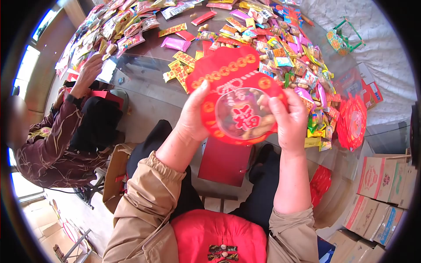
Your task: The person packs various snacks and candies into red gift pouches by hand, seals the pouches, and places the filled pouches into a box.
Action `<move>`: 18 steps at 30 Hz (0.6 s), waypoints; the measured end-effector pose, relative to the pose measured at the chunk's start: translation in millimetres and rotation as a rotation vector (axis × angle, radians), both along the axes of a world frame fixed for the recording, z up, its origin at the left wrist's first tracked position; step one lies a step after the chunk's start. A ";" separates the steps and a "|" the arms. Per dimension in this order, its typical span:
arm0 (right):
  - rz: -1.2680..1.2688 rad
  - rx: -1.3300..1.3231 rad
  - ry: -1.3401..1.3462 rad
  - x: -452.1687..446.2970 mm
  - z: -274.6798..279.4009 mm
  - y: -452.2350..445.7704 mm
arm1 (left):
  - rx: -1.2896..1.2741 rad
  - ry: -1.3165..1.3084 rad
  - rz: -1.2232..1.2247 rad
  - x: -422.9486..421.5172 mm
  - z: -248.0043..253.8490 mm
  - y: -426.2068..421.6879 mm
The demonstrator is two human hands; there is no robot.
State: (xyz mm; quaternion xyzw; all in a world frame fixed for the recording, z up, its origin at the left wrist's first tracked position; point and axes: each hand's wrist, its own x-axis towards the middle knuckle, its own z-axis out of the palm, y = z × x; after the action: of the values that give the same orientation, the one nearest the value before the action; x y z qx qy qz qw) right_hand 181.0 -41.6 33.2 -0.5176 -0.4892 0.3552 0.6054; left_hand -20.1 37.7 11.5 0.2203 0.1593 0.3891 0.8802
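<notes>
A red pouch (210,103) with a round clear window, a red character and gold coin prints hangs upright between both hands, over my lap. Peanuts and other pieces show through its window. My left hand (193,109) grips its left edge, thumb on the front. At the right edge my right hand (289,116) pinches it, thumb on the front near the window. Just beyond the pouch, wrapped sweets (287,57) and peanuts lie heaped on the glass-topped table (144,68). A pile of red pouches (352,122) lies to the right.
Another person (55,127) sits at the left, one hand at a second heap of snacks (107,30). A green-framed basket (344,39) stands at the back right. Cardboard boxes (372,175) are stacked at the right. A red box (224,162) is below the pouch.
</notes>
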 end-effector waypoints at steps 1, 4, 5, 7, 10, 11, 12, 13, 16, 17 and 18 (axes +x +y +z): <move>-0.127 0.065 0.022 -11.0 12.6 -3.6 | 0.045 0.023 0.045 4.1 -3.0 -1.8; -0.234 0.269 -0.330 -6.7 16.5 -8.5 | 0.100 -0.002 0.058 10.4 -18.1 2.3; -0.243 0.290 -0.412 -7.6 17.8 -9.5 | 0.056 0.020 0.053 11.0 -20.6 1.4; -0.263 0.329 -0.576 -11.7 25.2 -11.9 | 0.076 -0.003 -0.017 9.3 -31.4 5.2; -0.307 0.427 -0.711 -8.9 22.4 -3.0 | 0.040 -0.036 -0.005 10.5 -26.8 -0.2; -0.224 0.113 -0.620 -7.8 15.9 -5.9 | 0.027 -0.046 0.010 13.1 -21.7 -0.6; -0.216 0.190 -0.606 -11.8 18.5 -5.7 | 0.019 -0.014 0.022 16.1 -21.3 3.7; -0.260 0.196 -0.622 -12.0 22.0 -6.8 | 0.004 0.017 0.049 18.1 -24.4 5.3; -0.243 0.123 -0.512 -8.1 17.7 -9.7 | 0.009 0.075 0.108 17.4 -20.0 -4.1; -0.216 0.092 -0.451 -6.8 15.3 -7.7 | 0.032 0.090 0.104 16.6 -20.1 -4.6; -0.217 0.098 -0.408 -7.7 13.9 -5.9 | 0.054 0.106 0.102 15.5 -20.5 -5.1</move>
State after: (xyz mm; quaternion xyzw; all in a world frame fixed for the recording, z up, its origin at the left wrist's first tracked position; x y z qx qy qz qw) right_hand 173.2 -47.5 47.1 -0.5981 -0.5596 0.1520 0.5532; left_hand -4.6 32.6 -9.0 0.2558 0.2060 0.4253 0.8434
